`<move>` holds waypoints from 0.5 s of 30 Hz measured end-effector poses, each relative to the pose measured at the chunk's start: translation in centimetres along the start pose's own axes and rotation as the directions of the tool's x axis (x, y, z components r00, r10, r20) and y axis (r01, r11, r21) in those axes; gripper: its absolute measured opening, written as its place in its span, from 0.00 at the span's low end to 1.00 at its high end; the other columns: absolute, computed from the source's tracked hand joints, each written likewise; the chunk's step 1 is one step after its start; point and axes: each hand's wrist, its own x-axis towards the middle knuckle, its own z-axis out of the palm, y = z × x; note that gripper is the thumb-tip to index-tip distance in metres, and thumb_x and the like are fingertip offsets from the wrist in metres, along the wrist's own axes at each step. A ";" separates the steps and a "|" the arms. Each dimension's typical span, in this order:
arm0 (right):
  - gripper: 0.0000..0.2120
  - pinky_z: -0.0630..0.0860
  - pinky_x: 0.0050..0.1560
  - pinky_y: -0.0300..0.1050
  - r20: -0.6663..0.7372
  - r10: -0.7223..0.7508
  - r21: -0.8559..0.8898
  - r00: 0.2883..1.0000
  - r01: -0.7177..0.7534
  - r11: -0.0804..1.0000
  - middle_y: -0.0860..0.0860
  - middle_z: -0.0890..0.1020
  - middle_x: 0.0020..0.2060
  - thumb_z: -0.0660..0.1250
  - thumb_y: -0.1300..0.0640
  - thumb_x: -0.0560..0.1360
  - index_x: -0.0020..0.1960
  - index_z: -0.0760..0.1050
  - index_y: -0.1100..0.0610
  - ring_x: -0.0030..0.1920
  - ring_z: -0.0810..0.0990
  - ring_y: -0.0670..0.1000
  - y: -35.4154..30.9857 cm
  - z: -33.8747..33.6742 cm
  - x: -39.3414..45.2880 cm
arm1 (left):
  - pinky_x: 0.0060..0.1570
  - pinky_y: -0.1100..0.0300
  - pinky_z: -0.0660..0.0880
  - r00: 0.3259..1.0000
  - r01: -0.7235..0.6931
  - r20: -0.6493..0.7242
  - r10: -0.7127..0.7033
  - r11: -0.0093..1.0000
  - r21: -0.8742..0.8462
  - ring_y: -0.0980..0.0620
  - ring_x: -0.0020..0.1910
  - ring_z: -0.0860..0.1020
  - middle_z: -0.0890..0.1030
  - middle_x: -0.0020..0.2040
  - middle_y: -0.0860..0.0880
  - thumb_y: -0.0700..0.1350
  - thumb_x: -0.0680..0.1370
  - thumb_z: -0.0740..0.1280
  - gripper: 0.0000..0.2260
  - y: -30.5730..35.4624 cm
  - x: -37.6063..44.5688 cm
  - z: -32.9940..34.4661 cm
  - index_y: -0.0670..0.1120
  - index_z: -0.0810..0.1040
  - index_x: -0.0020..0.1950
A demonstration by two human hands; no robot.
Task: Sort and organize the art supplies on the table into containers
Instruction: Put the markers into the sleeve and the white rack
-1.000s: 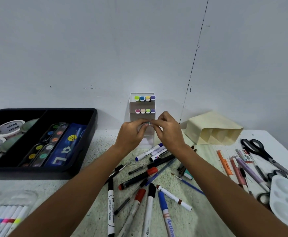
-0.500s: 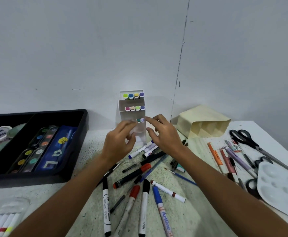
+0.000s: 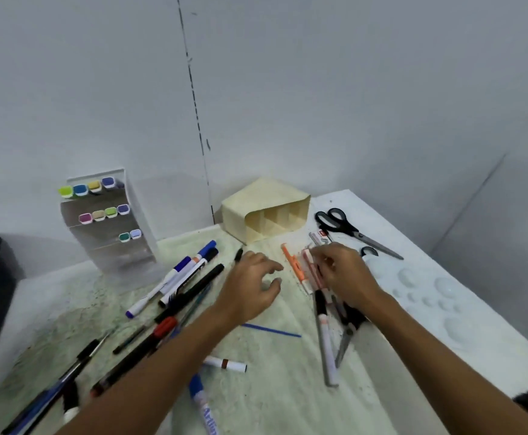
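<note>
The clear tiered holder (image 3: 108, 221) by the wall carries ten colour-capped markers on three shelves; the cream organizer (image 3: 265, 211) lies tipped, its compartments bare. The left hand (image 3: 250, 287) hovers with loosely spread fingers, while the right hand (image 3: 344, 271) touches the pink pens (image 3: 311, 271) beside the orange highlighter (image 3: 292, 265); its grip I cannot tell.

clear glossy plastic marker rack (image 3: 112, 246), matt cream organizer (image 3: 265, 208), speckled table (image 3: 272, 387)

Both bare forearms are reaching up from the bottom of the frame. The left hand (image 3: 250, 285) is hovering at centre, fingers loosely spread. The right hand (image 3: 342, 273), right of centre, is curling its fingers downward.
</note>
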 end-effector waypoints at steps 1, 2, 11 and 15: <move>0.12 0.74 0.44 0.42 0.006 0.020 -0.029 1.000 -0.020 0.999 0.54 0.84 0.48 0.65 0.64 0.76 0.56 0.82 0.57 0.45 0.81 0.54 1.3 -1.0 0.3 | 0.50 0.52 0.74 0.998 0.068 0.008 -0.068 0.998 0.015 0.49 0.48 0.76 0.79 0.44 0.49 0.50 0.73 0.67 0.14 0.3 1.4 0.8 0.45 0.82 0.55; 0.13 0.73 0.44 0.43 0.028 0.034 -0.055 0.999 -0.033 0.998 0.54 0.83 0.48 0.65 0.65 0.75 0.56 0.82 0.56 0.46 0.81 0.55 2.2 -1.8 0.9 | 0.51 0.53 0.73 0.991 0.135 0.021 -0.136 0.990 0.034 0.49 0.49 0.75 0.77 0.45 0.49 0.51 0.74 0.67 0.16 0.5 2.7 1.4 0.46 0.81 0.59; 0.34 0.74 0.50 0.44 0.620 -0.013 -0.182 0.785 0.161 0.970 0.52 0.76 0.61 0.71 0.56 0.73 0.75 0.63 0.44 0.52 0.77 0.50 4.6 -3.6 8.3 | 0.59 0.53 0.71 0.846 0.349 0.310 -0.434 0.890 0.294 0.47 0.61 0.71 0.71 0.62 0.46 0.61 0.76 0.66 0.32 -0.7 8.1 3.0 0.50 0.64 0.76; 0.39 0.72 0.49 0.42 0.759 0.026 -0.230 0.651 0.231 0.945 0.50 0.78 0.58 0.76 0.56 0.68 0.75 0.64 0.47 0.52 0.76 0.49 4.3 -2.9 10.8 | 0.61 0.53 0.69 0.830 0.364 0.337 -0.444 0.890 0.276 0.47 0.64 0.70 0.71 0.65 0.47 0.63 0.75 0.66 0.29 -0.4 8.1 2.9 0.54 0.66 0.74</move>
